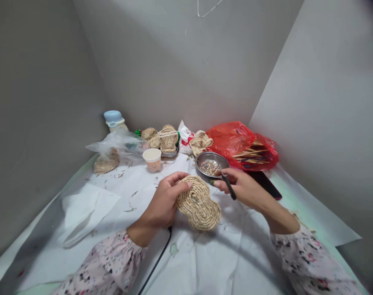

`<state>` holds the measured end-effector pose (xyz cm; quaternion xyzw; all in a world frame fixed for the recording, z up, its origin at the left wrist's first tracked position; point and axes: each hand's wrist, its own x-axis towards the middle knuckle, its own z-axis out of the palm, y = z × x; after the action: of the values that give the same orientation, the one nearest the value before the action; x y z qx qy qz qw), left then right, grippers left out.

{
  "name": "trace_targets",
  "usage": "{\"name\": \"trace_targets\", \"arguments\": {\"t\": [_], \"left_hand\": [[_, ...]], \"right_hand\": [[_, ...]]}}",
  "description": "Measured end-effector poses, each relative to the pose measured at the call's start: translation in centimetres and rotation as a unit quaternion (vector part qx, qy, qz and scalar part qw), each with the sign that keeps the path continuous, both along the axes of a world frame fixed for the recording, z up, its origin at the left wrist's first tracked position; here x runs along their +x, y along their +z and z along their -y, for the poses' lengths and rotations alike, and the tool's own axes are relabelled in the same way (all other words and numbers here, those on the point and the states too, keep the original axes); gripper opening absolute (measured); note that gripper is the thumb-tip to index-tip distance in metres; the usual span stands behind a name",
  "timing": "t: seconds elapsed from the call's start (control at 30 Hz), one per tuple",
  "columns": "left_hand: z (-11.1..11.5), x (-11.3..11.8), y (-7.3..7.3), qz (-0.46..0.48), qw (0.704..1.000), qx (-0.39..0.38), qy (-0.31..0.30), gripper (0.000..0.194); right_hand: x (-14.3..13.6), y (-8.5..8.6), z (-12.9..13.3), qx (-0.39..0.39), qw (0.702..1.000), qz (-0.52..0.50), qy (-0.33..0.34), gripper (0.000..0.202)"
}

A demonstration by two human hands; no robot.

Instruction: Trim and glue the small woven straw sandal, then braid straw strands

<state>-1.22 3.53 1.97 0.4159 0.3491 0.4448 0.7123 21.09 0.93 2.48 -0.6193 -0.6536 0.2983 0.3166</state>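
Note:
My left hand [171, 194] grips the upper left edge of a woven straw piece [200, 207], thumb on top and fingers beneath. The piece is made of braided straw coiled into a rounded, waisted shape, and it is held tilted above the table. My right hand [240, 186], up and to the right of it, pinches a small black-handled tool [229, 188] with a thin metal end. That tool is apart from the straw piece; its exact kind is too small to make out. Close behind the right fingers stands a metal bowl [200, 164] with straw scraps in it.
A paper cup [152, 157], other woven straw pieces [169, 139] and a red plastic bag [229, 141] of straw strips stand along the back. At left are a clear plastic bag [121, 141], a blue-lidded bottle [113, 119] and folded white paper [85, 213]. A black cable [157, 262] runs toward me.

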Motion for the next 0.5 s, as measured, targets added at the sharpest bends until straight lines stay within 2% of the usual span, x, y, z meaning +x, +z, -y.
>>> {"name": "trace_targets", "arguments": {"t": [0.1, 0.27, 0.37, 0.5], "left_hand": [[0.0, -0.1, 0.1, 0.012, 1.0, 0.017, 0.014, 0.024], [0.1, -0.3, 0.3, 0.018, 0.998, 0.041, 0.042, 0.024], [0.2, -0.2, 0.3, -0.005, 0.997, 0.056, 0.053, 0.024], [0.1, 0.0, 0.0, -0.08, 0.981, 0.139, 0.111, 0.034]], "right_hand": [[-1.2, -0.1, 0.2, -0.068, 0.979, -0.17, 0.088, 0.034], [-2.2, -2.2, -0.2, -0.071, 0.943, -0.276, 0.172, 0.042], [-2.7, -3.6, -0.4, -0.005, 0.951, -0.268, 0.157, 0.037], [-3.2, -4.7, -0.5, 0.174, 0.966, -0.185, 0.052, 0.026]]}}
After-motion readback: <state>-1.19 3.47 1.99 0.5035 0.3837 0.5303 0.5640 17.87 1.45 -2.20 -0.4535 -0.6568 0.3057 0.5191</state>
